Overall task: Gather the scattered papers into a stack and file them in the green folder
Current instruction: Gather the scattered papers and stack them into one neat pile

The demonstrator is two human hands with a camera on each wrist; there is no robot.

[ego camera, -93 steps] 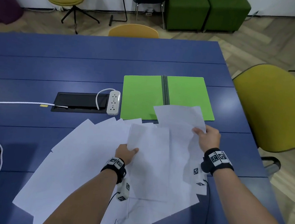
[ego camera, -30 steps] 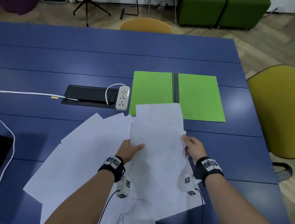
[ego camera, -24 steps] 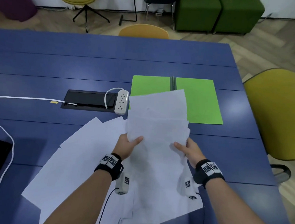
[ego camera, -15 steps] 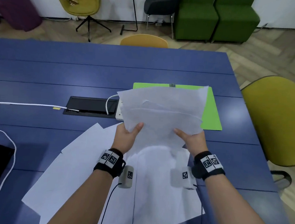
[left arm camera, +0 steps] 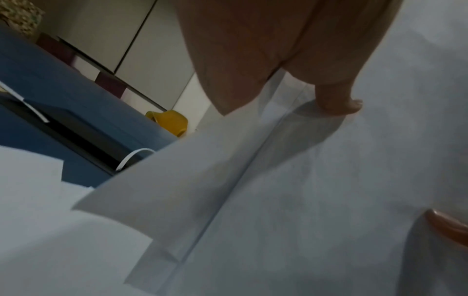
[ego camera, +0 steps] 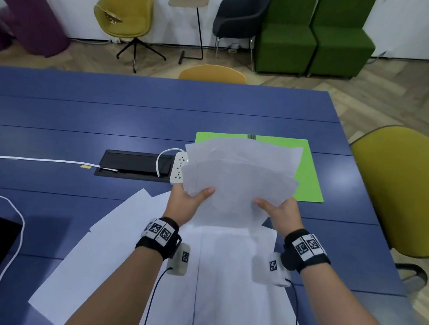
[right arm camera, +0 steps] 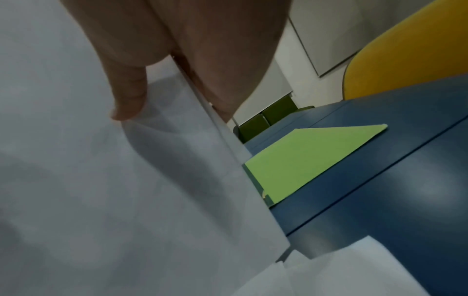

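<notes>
Hands are gripping a loose bundle of papers [ego camera: 237,179] above the blue table [ego camera: 109,118]: the left hand [ego camera: 188,202] is pinching its left edge and the right hand [ego camera: 280,211] its right edge, each with the thumb on top and the fingers hidden beneath. Sheets in the bundle are fanning out unevenly at the far end. More loose sheets [ego camera: 114,252] are lying spread on the table under and beside the forearms. Beyond the bundle, the green folder [ego camera: 307,169] is lying open and flat, its left half mostly hidden by the raised papers; a white power strip [ego camera: 177,168] is sitting just left of it beside a black cable hatch [ego camera: 133,163]. A yellow chair [ego camera: 406,187] is standing at the table's right side. Only the right wrist view is showing the folder's near corner [right arm camera: 311,160] clear of the paper edge, while the left wrist view is showing the stepped edges of the misaligned sheets [left arm camera: 228,180] under the thumb.
</notes>
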